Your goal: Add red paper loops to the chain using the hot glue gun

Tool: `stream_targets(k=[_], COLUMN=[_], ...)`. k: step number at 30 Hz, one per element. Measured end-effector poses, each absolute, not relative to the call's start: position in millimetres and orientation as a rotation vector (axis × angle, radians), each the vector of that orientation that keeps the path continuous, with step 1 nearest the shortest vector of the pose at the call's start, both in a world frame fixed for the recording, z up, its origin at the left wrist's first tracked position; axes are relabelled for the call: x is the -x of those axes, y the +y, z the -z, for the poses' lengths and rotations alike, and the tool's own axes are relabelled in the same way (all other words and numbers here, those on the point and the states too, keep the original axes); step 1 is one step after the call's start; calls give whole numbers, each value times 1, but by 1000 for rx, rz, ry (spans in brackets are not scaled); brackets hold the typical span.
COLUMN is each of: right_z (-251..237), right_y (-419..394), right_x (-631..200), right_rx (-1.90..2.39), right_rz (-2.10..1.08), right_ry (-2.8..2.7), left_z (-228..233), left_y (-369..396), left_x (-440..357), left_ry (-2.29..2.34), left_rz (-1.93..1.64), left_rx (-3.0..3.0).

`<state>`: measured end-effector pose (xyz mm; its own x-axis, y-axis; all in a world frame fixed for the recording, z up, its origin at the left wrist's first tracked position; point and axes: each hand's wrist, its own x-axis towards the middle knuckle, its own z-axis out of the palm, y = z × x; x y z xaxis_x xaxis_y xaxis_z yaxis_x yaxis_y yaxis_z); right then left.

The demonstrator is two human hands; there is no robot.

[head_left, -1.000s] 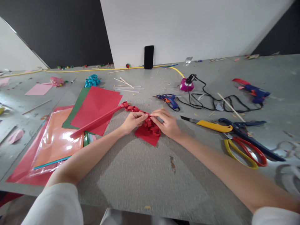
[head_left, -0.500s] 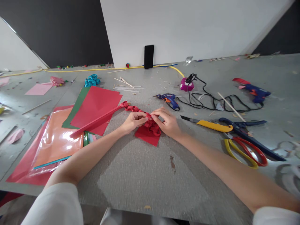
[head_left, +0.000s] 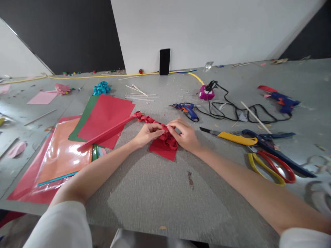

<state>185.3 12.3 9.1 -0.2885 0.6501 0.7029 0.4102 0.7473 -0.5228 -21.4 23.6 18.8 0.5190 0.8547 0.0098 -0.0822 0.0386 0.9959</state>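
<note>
Two thumb-and-fingertip pinches, by the left hand (head_left: 147,136) and right hand (head_left: 186,137), hold the red looped paper strip (head_left: 148,119) at the far edge of the flat red paper square (head_left: 163,153). Grip lightly; avoid flattening loops.

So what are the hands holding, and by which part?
The left hand and right hand pinch the red looped strip at the far edge of its bunched loops; the exact contact is hidden.
</note>
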Motion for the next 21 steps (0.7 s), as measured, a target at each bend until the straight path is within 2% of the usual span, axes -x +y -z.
stream_targets(k=[15, 21], right_z=[-11, -9], right_y=[10, 9], right_x=[-185, -187], right_rx=[747, 683], right_rz=[-269, -352], right_ry=[-1910, -1951], left_z=[-19, -16], left_y=[24, 26], left_x=[22, 24], left_ry=[711, 642], left_rz=[-858, -832], left_rx=[-1333, -1317])
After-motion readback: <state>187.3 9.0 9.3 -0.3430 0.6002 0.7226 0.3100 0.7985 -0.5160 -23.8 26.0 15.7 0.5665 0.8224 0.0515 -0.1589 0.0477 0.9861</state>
